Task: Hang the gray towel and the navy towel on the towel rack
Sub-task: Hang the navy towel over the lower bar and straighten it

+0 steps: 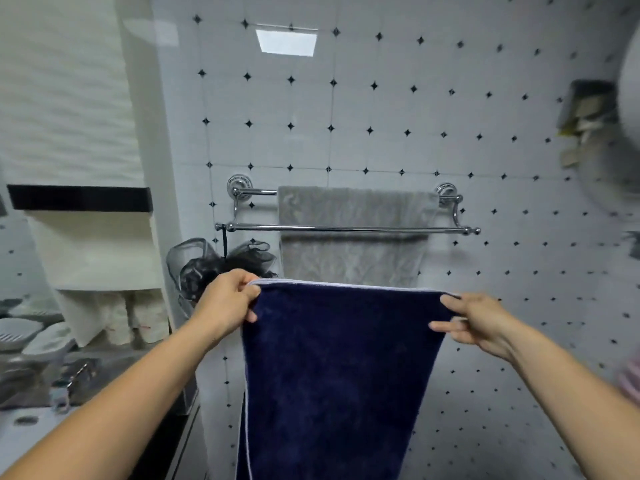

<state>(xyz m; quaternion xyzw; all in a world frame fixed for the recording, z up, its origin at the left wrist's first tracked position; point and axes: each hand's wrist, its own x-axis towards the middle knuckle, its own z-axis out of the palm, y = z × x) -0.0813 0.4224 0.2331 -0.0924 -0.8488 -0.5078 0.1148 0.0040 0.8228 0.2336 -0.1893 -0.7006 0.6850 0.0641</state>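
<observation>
Two towels, one looks done. The pale gray patterned terry towel is draped over the rear bar of the chrome double-bar wall rack and hangs flat behind the front bar. The front bar is bare along its length, so I judge that's the slot for the second towel.

The dark navy terry towel with pale edge trim is not hung yet. It's in the air at 6 o'clock from the gray towel, nearer the camera, touching neither bar. Its top edge is pulled taut and level, roughly parallel to the bars, and the rest hangs straight down. My read is that it's spread this way to go over the front bar without bunching.

- The left hand is at the towel's 9 o'clock corner. Its fingers are curled and pinch the top edge against the thumb.
- The right hand is at the 3 o'clock corner. It also pinches, with straighter fingers lying on the near face.

Neither hand holds anything else.

A black mesh bath pouf hangs by a cord from the 9 o'clock end of the front bar, just behind the left hand. It's a possible snag.
</observation>
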